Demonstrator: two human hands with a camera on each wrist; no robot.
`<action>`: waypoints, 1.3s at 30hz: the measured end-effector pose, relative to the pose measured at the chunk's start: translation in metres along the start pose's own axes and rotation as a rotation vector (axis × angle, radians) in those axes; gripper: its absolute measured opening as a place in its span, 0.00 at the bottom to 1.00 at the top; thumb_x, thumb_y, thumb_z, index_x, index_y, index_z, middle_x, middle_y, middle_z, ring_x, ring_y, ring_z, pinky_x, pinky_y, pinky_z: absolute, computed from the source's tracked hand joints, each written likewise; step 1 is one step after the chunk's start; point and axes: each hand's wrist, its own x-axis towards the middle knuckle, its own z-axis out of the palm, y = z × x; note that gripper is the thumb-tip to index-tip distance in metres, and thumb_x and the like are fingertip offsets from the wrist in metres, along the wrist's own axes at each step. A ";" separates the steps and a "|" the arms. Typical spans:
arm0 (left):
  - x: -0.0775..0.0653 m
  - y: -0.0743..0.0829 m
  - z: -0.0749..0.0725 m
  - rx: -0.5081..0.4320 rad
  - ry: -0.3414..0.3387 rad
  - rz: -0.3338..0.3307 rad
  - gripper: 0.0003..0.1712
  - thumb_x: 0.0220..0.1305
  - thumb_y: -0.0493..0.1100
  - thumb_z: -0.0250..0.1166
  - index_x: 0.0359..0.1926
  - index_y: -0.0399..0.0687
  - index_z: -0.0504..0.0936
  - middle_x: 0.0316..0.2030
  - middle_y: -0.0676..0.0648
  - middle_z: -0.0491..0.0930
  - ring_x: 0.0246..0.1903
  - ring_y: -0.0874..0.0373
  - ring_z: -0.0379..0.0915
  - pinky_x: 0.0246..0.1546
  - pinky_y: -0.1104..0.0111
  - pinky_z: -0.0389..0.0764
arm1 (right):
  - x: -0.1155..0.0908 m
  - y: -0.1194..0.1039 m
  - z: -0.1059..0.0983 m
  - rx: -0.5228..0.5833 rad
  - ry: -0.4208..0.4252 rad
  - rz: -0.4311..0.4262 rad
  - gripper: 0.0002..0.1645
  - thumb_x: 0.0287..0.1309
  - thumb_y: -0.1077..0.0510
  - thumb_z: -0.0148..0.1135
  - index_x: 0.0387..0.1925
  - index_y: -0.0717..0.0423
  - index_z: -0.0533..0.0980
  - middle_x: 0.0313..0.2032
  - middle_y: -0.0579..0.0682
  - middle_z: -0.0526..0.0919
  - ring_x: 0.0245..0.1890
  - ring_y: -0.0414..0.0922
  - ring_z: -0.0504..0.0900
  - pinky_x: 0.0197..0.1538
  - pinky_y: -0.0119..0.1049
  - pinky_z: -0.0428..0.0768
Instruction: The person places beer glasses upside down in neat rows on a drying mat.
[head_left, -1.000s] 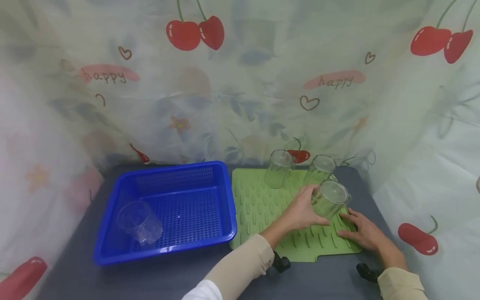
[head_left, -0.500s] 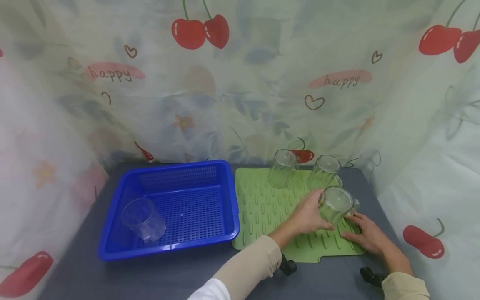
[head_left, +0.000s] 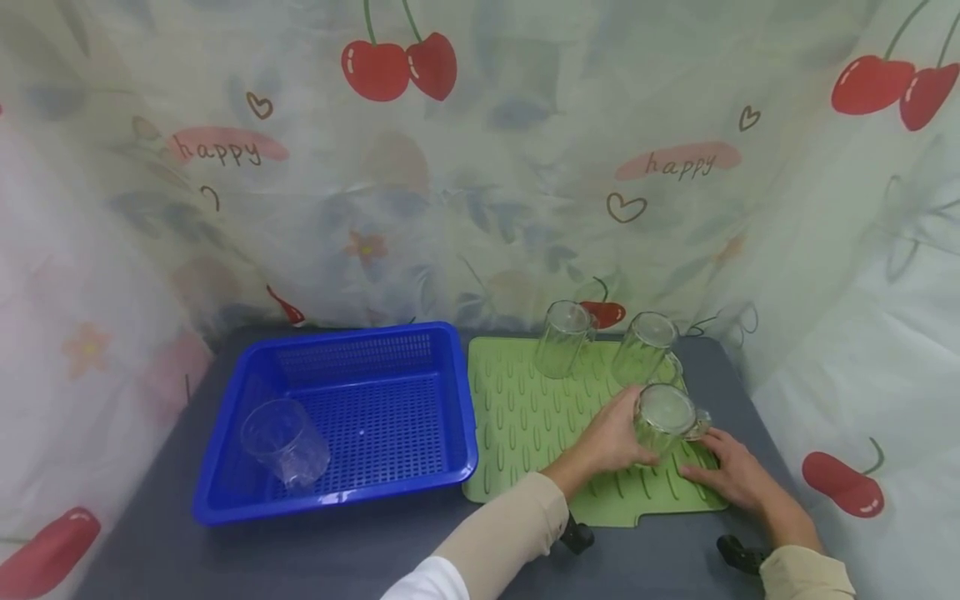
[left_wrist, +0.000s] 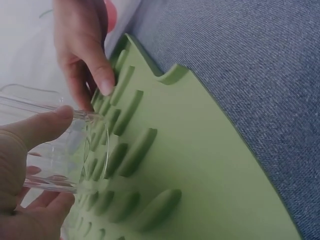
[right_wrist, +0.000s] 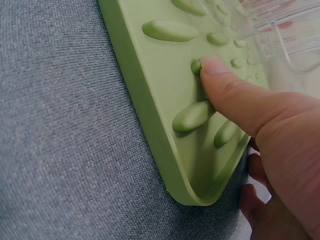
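Observation:
My left hand point(head_left: 609, 433) grips a clear glass mug point(head_left: 664, 417) from its left side, thumb and fingers around the wall. The mug is upside down, base up, with its handle pointing right. In the left wrist view its rim is close over the ribs of a green drying mat point(left_wrist: 210, 150). My right hand point(head_left: 738, 477) holds the mat at its right edge; the right wrist view has the thumb point(right_wrist: 235, 92) pressed on the ribbed top and the other fingers curled past the edge. Two more mugs, a left one point(head_left: 562, 342) and a right one point(head_left: 645, 350), stand inverted on the mat's far side.
A blue plastic basket point(head_left: 465, 450) stands left of the mat, with a clear glass vessel point(head_left: 285, 442) lying tilted inside it. Both rest on a grey cloth-covered table point(head_left: 300, 550). Cherry-printed curtains point(head_left: 480, 167) enclose the back and sides.
My left hand has lowered the mug toward the front of the mat, and its handle has swung out to the right. The right hand stays at the mat's edge.

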 end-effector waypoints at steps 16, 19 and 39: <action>0.004 -0.002 0.004 0.017 -0.034 -0.063 0.59 0.44 0.46 0.85 0.75 0.61 0.62 0.66 0.58 0.73 0.64 0.64 0.72 0.63 0.71 0.76 | -0.003 0.000 -0.004 0.010 0.001 -0.005 0.49 0.61 0.39 0.69 0.69 0.70 0.66 0.69 0.79 0.60 0.66 0.81 0.59 0.60 0.78 0.65; 0.005 -0.001 0.004 0.012 -0.038 -0.075 0.60 0.45 0.47 0.85 0.76 0.61 0.61 0.68 0.57 0.72 0.65 0.63 0.71 0.64 0.70 0.76 | -0.002 0.000 -0.005 0.008 0.011 -0.021 0.49 0.60 0.40 0.70 0.69 0.71 0.66 0.69 0.79 0.60 0.66 0.81 0.60 0.60 0.78 0.66; 0.003 0.000 0.002 -0.046 -0.067 -0.119 0.67 0.43 0.45 0.86 0.79 0.62 0.55 0.70 0.52 0.69 0.68 0.59 0.69 0.67 0.66 0.74 | 0.003 -0.008 -0.009 -0.089 -0.087 0.071 0.64 0.51 0.33 0.75 0.74 0.69 0.59 0.71 0.76 0.54 0.66 0.81 0.55 0.58 0.81 0.62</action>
